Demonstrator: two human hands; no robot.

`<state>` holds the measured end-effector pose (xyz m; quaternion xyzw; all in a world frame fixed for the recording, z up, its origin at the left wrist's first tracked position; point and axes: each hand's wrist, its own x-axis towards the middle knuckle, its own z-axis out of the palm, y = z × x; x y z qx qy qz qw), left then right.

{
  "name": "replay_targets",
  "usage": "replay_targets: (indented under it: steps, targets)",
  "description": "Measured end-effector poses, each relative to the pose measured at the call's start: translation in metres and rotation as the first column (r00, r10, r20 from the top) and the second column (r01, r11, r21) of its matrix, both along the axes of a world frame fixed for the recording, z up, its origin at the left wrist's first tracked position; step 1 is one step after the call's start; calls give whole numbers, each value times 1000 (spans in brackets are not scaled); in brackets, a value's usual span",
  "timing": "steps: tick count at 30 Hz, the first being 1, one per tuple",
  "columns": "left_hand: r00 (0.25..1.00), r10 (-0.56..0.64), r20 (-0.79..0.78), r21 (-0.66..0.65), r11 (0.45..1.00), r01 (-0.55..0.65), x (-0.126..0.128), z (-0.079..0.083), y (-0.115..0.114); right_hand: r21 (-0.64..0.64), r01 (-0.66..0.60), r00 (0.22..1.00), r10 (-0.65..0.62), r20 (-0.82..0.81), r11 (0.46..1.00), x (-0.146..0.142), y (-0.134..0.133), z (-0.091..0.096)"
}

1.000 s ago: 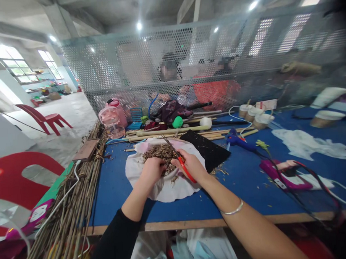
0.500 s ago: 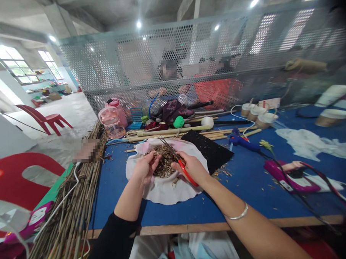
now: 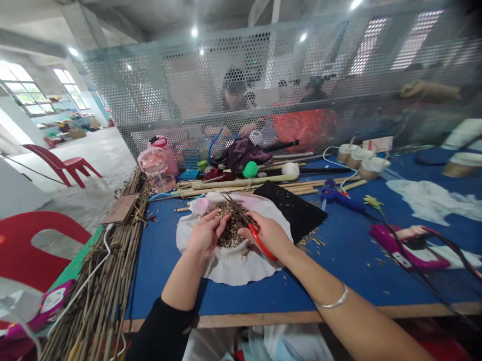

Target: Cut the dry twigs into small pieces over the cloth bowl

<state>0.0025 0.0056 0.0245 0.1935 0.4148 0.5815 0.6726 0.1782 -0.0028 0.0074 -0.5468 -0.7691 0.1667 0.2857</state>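
My right hand (image 3: pixel 269 235) is closed around the red handles of a pair of scissors (image 3: pixel 262 244). The blades point up and to the left over a heap of brown plant chips (image 3: pixel 232 231). At the heap's left side is my left hand (image 3: pixel 206 234), palm turned inward, fingers stretched out and loosely apart from the thumb; any small bits against the fingers are too small to make out. Under the heap lies a round white cloth (image 3: pixel 237 271), spread on the blue tabletop (image 3: pixel 329 283).
Bundled thin sticks (image 3: pixel 98 293) line the left edge, with a phone (image 3: pixel 122 208) on them. A black sheet (image 3: pixel 292 210), a blue glue gun (image 3: pixel 341 197) and paper cups (image 3: pixel 371 168) are to the right. Behind stands a perforated metal screen (image 3: pixel 197 86), with people beyond it.
My left hand's fingers have shifted slightly right and reach further over the chips. My right hand and the scissors have hardly moved.
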Motion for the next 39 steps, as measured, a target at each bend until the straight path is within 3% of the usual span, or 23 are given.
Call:
replay_targets:
  steps: [8, 13, 22, 30, 39]
  targets:
    - [936, -23, -350, 74, 996, 52, 4, -11, 1, -16, 27, 999, -26, 38, 1000, -2, -1, 0]
    - [897, -46, -440, 96, 991, 98, 3, -17, 3, -15, 21, 998, -20, 52, 1000, -2, -3, 3]
    - [882, 9, -472, 144, 987, 67, 2, -18, 3, 4, -46, 997, 46, 66, 999, -5, -7, 8]
    - [908, -40, -417, 208, 968, 138, 6, -19, 2, 125, -124, 992, 118, 53, 984, -9, -4, 0]
    - [863, 3, -505, 280, 946, 161, 13, -11, -7, 168, -148, 987, 135, 86, 975, -9, -2, -2]
